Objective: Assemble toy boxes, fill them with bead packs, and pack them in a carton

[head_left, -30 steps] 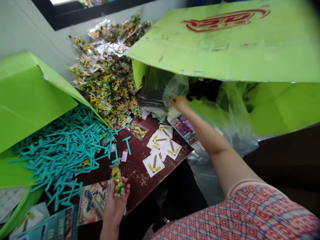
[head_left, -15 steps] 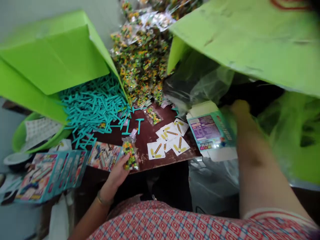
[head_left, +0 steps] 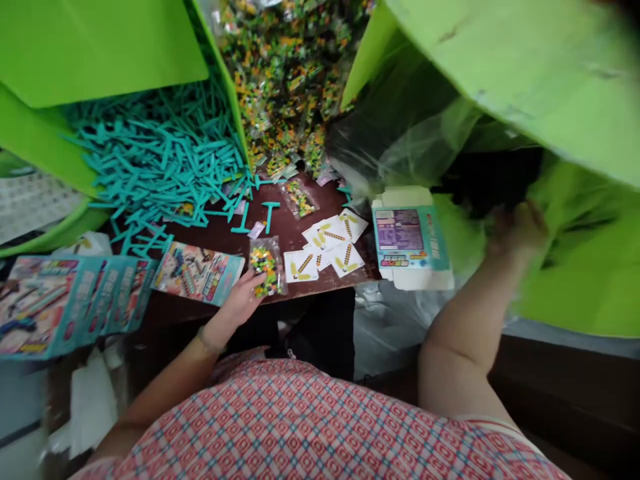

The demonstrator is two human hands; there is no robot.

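Head view: a small clear bag of coloured beads (head_left: 265,268) lies at the front edge of the dark brown table (head_left: 295,235), just left of the frame's centre. The left hand (head_left: 241,300) has its fingers curled round the bag's lower left side, gripping it. Touching the bag on its right are white cards with yellow-and-black strips (head_left: 327,247). Left of the hand lies a printed flat carton (head_left: 197,272), and at the far left edge more teal cartons (head_left: 60,310) overlap. Above these a heap of teal plastic sticks (head_left: 160,157) spills from under a green cardboard flap (head_left: 100,47). At top centre sits a pile of bead bags (head_left: 287,80). Right of the cards a teal box with a purple label (head_left: 407,237) rests on clear plastic sheeting (head_left: 400,127). The right hand (head_left: 520,230), in the right half of the frame, reaches into a green box (head_left: 575,267); it is blurred, so I cannot tell how its fingers stand.
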